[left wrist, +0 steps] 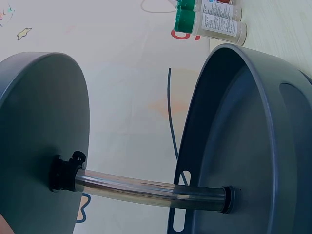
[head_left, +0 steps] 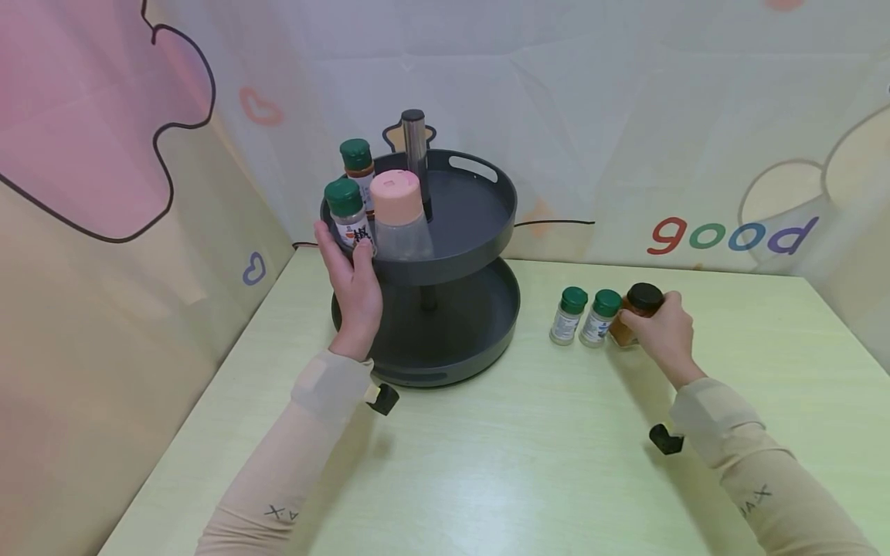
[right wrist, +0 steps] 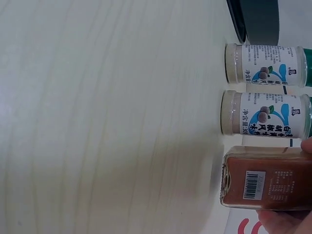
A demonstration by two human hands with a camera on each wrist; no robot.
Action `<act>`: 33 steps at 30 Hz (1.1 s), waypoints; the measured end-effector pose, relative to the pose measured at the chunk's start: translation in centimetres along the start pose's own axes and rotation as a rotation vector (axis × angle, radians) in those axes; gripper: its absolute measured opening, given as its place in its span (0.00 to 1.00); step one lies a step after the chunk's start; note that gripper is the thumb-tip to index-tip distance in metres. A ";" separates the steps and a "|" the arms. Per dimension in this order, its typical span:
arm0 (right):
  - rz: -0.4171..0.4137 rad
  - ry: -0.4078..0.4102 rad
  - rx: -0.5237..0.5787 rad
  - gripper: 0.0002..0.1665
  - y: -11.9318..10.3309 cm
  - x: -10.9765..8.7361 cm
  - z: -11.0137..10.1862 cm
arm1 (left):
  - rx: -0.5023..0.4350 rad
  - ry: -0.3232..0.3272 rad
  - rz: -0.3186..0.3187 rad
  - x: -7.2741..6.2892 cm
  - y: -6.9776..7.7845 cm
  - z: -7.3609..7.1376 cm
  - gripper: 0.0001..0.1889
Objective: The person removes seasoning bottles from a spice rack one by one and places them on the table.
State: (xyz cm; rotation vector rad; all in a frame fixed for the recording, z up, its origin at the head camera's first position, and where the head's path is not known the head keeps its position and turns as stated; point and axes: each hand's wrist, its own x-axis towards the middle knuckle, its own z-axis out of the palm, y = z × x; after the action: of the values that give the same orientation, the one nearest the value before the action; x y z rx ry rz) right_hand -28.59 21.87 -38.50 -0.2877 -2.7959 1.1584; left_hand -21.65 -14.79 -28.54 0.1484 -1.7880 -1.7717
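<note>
My right hand grips a square glass spice jar of reddish-brown powder with a black lid. The jar stands tilted at the table, beside two green-capped pepper shakers. My left hand rests against the left outer side of the upper tray of a dark grey two-tier rack, fingers extended, thumb overlapping a green-capped seasoning bottle. Behind it stand another green-capped bottle and a pink-topped clear container.
The rack's lower tray sits on the pale wooden table, and a metal post joins the tiers. A printed cloth backdrop hangs behind and to the left. Black wrist cameras hang under both sleeves.
</note>
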 end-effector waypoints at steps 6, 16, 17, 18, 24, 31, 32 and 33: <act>0.014 -0.011 -0.003 0.37 0.0 0.1 0.1 | 0.002 -0.001 0.005 0.0 -0.1 0.0 0.35; 0.028 -0.023 -0.007 0.37 0.1 0.2 0.2 | -0.003 -0.003 0.017 0.1 -0.3 -0.1 0.35; 0.030 -0.023 -0.007 0.37 0.2 0.2 0.2 | -0.004 -0.003 0.018 0.1 -0.3 -0.1 0.35; 0.031 -0.025 -0.005 0.38 0.2 0.2 0.2 | -0.004 -0.003 0.018 0.2 -0.3 -0.1 0.35; 0.036 -0.025 0.003 0.38 0.4 0.1 0.1 | -0.005 -0.007 0.015 0.1 -0.3 0.0 0.35; 0.044 -0.030 0.013 0.39 0.5 0.2 0.0 | 0.018 -0.001 0.002 0.1 -0.1 0.0 0.35; 0.046 -0.033 0.013 0.39 0.5 0.2 0.0 | 0.018 -0.001 0.002 0.1 -0.1 0.0 0.35; 0.047 -0.039 0.013 0.39 0.5 0.2 0.0 | 0.017 -0.001 0.004 0.2 0.0 0.0 0.35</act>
State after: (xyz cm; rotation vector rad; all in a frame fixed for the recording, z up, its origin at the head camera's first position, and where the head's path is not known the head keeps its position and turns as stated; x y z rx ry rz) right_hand -28.74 22.24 -38.87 -0.3352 -2.8287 1.2052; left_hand -21.78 -14.88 -28.52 0.1517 -1.8033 -1.7542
